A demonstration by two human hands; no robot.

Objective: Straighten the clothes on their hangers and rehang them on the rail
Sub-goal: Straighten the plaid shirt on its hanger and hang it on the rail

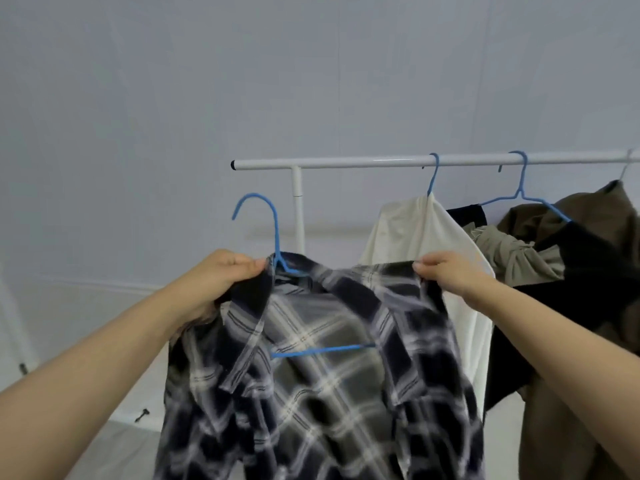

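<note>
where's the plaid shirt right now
In the head view the plaid shirt is off the rail, held on its blue hanger between the left hand and right hand, left of the cream garment.

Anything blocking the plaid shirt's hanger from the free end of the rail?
Nothing visible. The blue hanger hook sits below the bare left stretch of the rail; the cream shirt hangs farther right.

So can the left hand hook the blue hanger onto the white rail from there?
Probably yes. The left hand pinches the plaid shirt by the blue hanger, whose hook is free. The rail end above looks bare, nothing between.
</note>
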